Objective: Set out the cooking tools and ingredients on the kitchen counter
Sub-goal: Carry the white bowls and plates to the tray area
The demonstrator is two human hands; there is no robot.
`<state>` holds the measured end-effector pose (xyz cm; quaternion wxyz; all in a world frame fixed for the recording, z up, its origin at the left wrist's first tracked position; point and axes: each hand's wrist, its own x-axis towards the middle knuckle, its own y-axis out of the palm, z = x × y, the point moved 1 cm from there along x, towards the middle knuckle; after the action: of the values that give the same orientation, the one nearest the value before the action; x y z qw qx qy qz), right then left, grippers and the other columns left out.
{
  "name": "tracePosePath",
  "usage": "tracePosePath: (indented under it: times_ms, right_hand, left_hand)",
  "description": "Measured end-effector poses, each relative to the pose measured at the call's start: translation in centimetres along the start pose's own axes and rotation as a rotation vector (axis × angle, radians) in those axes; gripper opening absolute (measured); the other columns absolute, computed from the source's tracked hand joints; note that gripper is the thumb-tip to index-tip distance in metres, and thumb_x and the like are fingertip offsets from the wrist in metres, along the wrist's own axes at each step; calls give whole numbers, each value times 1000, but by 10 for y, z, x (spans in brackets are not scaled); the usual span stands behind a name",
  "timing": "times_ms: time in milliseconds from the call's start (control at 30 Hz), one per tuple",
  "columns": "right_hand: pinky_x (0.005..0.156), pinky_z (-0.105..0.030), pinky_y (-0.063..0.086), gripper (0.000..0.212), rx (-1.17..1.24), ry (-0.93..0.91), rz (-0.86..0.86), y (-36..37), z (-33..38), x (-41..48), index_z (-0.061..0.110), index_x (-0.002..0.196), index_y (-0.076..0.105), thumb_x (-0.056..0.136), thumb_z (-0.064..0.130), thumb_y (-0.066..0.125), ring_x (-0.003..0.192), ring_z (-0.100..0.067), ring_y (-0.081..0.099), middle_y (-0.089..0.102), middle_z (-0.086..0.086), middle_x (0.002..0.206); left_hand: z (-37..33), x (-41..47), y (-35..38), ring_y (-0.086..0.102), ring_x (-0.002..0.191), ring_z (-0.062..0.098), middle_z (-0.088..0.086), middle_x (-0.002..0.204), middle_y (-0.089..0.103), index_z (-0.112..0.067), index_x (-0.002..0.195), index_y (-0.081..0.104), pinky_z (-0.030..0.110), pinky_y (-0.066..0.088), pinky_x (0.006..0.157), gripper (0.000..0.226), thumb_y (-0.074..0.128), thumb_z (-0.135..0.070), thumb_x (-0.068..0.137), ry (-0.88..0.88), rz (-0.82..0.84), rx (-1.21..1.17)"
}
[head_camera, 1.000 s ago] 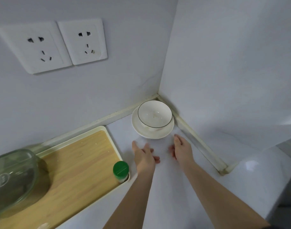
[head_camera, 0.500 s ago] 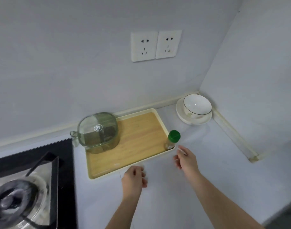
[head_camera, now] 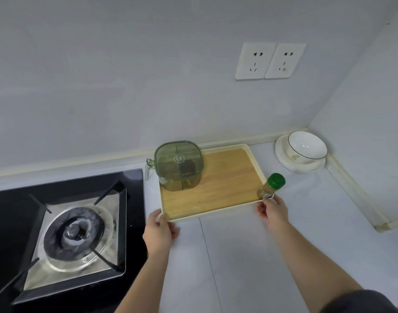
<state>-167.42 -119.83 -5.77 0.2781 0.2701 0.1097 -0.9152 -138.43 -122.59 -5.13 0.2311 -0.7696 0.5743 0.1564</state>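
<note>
A cream-rimmed tray [head_camera: 216,215] with a wooden floor lies on the white counter next to the stove. On it stand a green lidded container [head_camera: 179,166] at the back left and a green-capped spice bottle [head_camera: 271,186] at the front right corner. My left hand [head_camera: 159,229] holds the tray's front left corner. At the front right corner my right hand [head_camera: 272,210] grips the rim, its fingers just below the bottle's base. A white bowl [head_camera: 306,146] sits on a white plate [head_camera: 283,154] in the counter's far right corner.
A black gas stove [head_camera: 65,231] with a metal burner fills the left side, close to the tray. Two wall sockets [head_camera: 270,61] are above the tray. Walls close the counter at the back and right. A raised ledge [head_camera: 360,195] runs along the right wall.
The view swung left from the bowl in the corner to the tray and stove. Both hands left the bowl and plate and moved to the tray's front corners.
</note>
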Motion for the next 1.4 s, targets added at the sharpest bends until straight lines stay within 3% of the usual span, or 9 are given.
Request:
tracePosePath:
  times_ms: [200, 433, 700, 833, 933, 1067, 1200, 1267, 1400]
  right_hand:
    - [40, -20, 48, 28, 14, 0, 9, -7, 10, 4, 20, 112, 49, 97, -2, 42, 55, -19, 52, 53, -12, 69]
    - [39, -17, 48, 31, 9, -3, 2, -34, 30, 32, 18, 118, 51, 96, -3, 44, 59, -19, 51, 54, -13, 73]
    - [40, -18, 45, 29, -19, -28, 53, -49, 41, 49, 17, 112, 52, 95, -4, 41, 55, -19, 50, 53, -13, 71]
    - [47, -21, 46, 23, -39, -23, 63, -58, 47, 54, 16, 108, 53, 96, -1, 44, 57, -17, 52, 54, -11, 71]
    - [53, -24, 47, 19, -44, -10, 89, -62, 52, 57, 14, 105, 54, 96, -1, 46, 59, -17, 52, 54, -11, 72]
    - [46, -21, 52, 14, 5, -6, 112, -65, 42, 52, 8, 108, 53, 96, 1, 50, 62, -20, 54, 55, -13, 75]
    - [42, -22, 53, 12, 29, 47, 131, -56, 23, 27, 2, 110, 48, 98, 4, 48, 64, -23, 58, 57, -17, 77]
    - [41, -21, 52, 12, 41, 104, 183, -45, 13, 2, 2, 110, 47, 99, 6, 46, 62, -22, 57, 57, -17, 76]
    - [52, -29, 50, 13, -75, 139, 374, -20, -10, -66, 8, 111, 52, 98, 11, 49, 64, -23, 58, 61, -14, 79]
  left_hand:
    - [0, 2, 20, 62, 60, 30, 17, 75, 64, -16, 112, 67, 23, 53, 47, 33, 37, -9, 100, -41, 16, -29]
    - [0, -5, 61, 53, 50, 25, 14, 68, 59, -13, 99, 71, 21, 48, 43, 36, 36, -8, 98, -22, 21, 28]
    - [0, -18, 88, 50, 48, 23, 14, 68, 58, -12, 84, 68, 19, 44, 40, 37, 33, -5, 94, 26, -32, 113]
    - [-2, -24, 96, 46, 50, 23, 12, 66, 54, -2, 84, 66, 22, 42, 44, 34, 33, 0, 88, 6, -18, 112]
    - [-3, -26, 98, 47, 50, 23, 12, 68, 54, -9, 81, 69, 22, 45, 45, 37, 34, -1, 90, 1, -16, 63]
    - [-3, -25, 95, 56, 54, 25, 14, 75, 62, -15, 108, 65, 22, 50, 43, 29, 39, -10, 95, -59, 11, 37]
    - [7, -38, 79, 60, 62, 26, 15, 84, 65, -17, 141, 41, 27, 52, 49, 42, 44, -23, 99, -119, 124, -44]
    - [11, -53, 62, 63, 66, 26, 15, 90, 68, -20, 144, 36, 30, 53, 53, 45, 45, -25, 100, -93, 169, -13]
    - [16, -86, 9, 62, 63, 23, 12, 88, 67, -13, 131, 50, 30, 51, 52, 32, 46, -19, 100, 12, 181, 16]
